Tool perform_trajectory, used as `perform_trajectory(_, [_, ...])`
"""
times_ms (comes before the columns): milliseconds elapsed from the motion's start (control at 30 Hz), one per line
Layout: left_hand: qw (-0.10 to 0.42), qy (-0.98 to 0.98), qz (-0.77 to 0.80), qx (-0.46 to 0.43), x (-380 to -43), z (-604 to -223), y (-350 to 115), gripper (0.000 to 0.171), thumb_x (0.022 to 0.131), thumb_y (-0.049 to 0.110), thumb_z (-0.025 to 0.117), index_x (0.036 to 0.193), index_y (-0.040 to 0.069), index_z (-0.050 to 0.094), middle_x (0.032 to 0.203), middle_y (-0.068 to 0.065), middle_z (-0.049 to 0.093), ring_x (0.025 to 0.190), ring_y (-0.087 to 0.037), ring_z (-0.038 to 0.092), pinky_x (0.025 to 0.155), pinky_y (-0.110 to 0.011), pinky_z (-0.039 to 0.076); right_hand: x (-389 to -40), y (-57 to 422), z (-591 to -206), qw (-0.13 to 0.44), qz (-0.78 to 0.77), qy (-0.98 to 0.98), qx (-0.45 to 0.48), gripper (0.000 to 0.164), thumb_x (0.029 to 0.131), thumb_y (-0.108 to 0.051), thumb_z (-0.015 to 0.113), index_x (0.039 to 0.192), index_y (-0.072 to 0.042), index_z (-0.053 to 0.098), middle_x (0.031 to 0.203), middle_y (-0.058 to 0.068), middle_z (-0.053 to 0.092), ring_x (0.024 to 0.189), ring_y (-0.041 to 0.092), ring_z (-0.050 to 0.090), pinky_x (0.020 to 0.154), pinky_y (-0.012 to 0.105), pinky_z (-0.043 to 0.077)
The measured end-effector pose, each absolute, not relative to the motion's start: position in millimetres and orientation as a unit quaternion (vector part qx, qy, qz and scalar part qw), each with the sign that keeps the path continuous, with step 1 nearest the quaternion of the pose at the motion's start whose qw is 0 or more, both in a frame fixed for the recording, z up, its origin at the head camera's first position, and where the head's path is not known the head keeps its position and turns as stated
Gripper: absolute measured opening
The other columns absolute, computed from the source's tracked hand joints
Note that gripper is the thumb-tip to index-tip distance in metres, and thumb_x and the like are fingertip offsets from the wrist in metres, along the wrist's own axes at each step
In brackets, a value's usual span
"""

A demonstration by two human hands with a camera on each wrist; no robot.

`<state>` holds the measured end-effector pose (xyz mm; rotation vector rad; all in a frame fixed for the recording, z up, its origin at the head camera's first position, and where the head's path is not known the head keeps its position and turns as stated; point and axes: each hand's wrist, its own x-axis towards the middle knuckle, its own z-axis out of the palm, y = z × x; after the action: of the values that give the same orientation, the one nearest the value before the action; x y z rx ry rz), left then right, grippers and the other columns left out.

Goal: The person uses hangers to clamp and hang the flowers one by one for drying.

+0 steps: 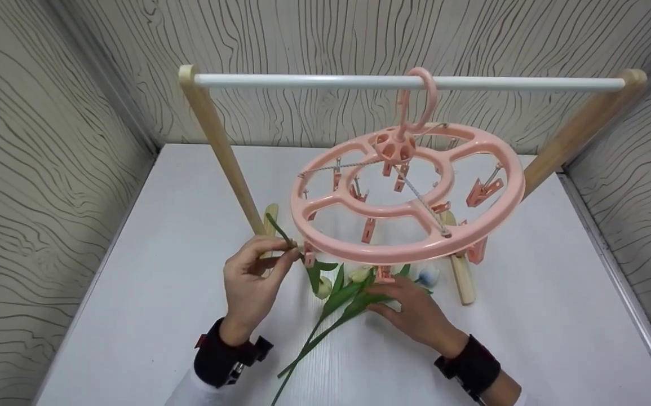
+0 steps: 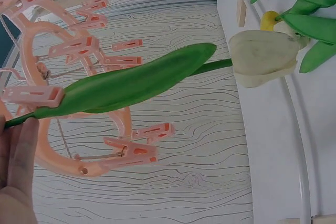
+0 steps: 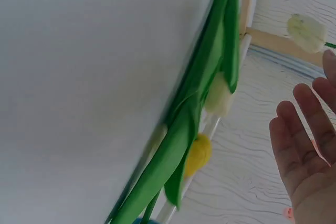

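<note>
My left hand [image 1: 255, 276] pinches the stem of a white artificial tulip [image 2: 265, 59] beside the left front edge of a pink round clip hanger [image 1: 398, 251]. The tulip hangs head down. A pink clip [image 2: 34, 96] overlaps its leaf base, close to my fingertips; whether it grips the stem I cannot tell. My right hand [image 3: 310, 148] has its fingers extended and holds nothing. In the head view it is over several tulips with green leaves [image 1: 353, 299] lying on the table, among them a blue tulip [image 1: 428, 276] and a yellow tulip [image 3: 198, 155].
From a white rod [image 1: 302, 82] the hanger is suspended by its hook [image 1: 426, 93]. Wooden legs [image 1: 221, 152] hold the rod up on both sides, with a wooden foot [image 1: 463, 279] on the white table [image 1: 150, 316]. Several more clips dangle around the ring.
</note>
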<state>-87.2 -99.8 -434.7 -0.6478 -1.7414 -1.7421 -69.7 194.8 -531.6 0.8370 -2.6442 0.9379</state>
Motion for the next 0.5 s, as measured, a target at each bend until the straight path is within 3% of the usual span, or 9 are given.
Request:
perform_trajectory(200, [0.290, -0.665, -0.648, -0.231, -89.6, -435.5, -101.4, 0.023, 0.081, -0.023, 0.075, 0.099, -0.009, 0.071, 0.093, -0.013, 0.074, 0.092, -0.002, 0.075, 0.073, -0.020, 0.066, -77.7, 215.5, -544.5, 0.125, 0.221, -0.914, 0.317, 0.034, 0.078, -0.016, 0.094, 0.109, -0.015, 0.080, 0.107, -0.003, 0.073, 0.101, 0.015, 0.069, 0.081, 0.031, 0.063])
perform_trajectory(500, [0.285, -0.660, -0.658, -0.225, -92.3, -436.8, -103.4, 0.020, 0.084, -0.023, 0.072, 0.100, -0.010, 0.069, 0.102, 0.006, 0.075, 0.091, -0.003, 0.076, 0.074, -0.019, 0.066, -82.5, 227.6, -560.3, 0.163, 0.141, -0.910, 0.353, 0.036, 0.073, -0.015, 0.097, 0.105, -0.015, 0.080, 0.108, 0.000, 0.072, 0.103, 0.018, 0.067, 0.082, 0.034, 0.062])
